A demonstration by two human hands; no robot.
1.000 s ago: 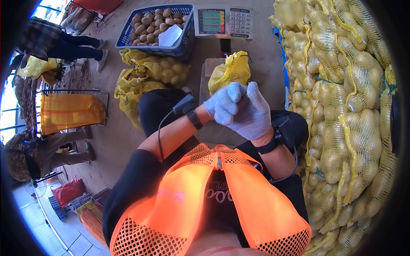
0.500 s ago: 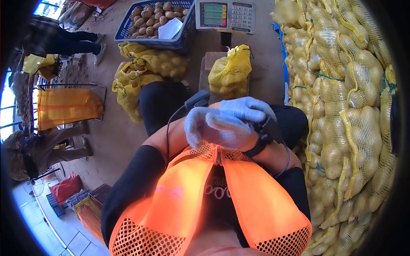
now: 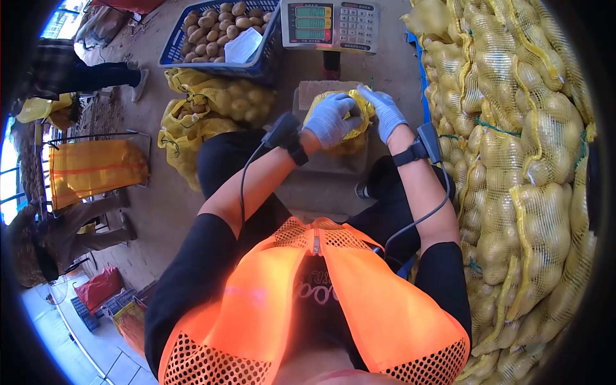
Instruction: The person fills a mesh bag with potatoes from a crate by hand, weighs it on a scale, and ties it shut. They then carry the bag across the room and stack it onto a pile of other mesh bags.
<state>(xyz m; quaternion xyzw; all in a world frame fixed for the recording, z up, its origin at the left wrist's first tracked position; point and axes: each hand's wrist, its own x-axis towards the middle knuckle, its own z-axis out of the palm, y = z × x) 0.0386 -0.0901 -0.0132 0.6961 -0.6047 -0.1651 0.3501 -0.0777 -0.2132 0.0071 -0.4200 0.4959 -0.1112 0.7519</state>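
A yellow mesh bag of potatoes (image 3: 351,142) sits on the scale's platform (image 3: 321,163) in front of me, partly covered by my hands. My left hand (image 3: 331,120), in a pale blue-grey glove, is at the left side of the bag's top, fingers curved and thumb apart. At the right side of the bag's top is my right hand (image 3: 387,114), gloved alike, with its fingers stretched out toward the gathered mesh. Whether the fingertips press on the mesh is hard to see. A scale display with keypad (image 3: 330,25) stands behind the bag, its digits lit green.
A blue crate (image 3: 273,48) of loose potatoes with a white paper stands at the back left. More filled mesh bags (image 3: 237,99) lie below it. Stacked potato bags (image 3: 497,186) line the right side. Another person's legs (image 3: 109,76) show at the far left.
My hands were crossed close to my chest. They have parted and reached forward to either side of the bag's top. The bag remains on the platform.
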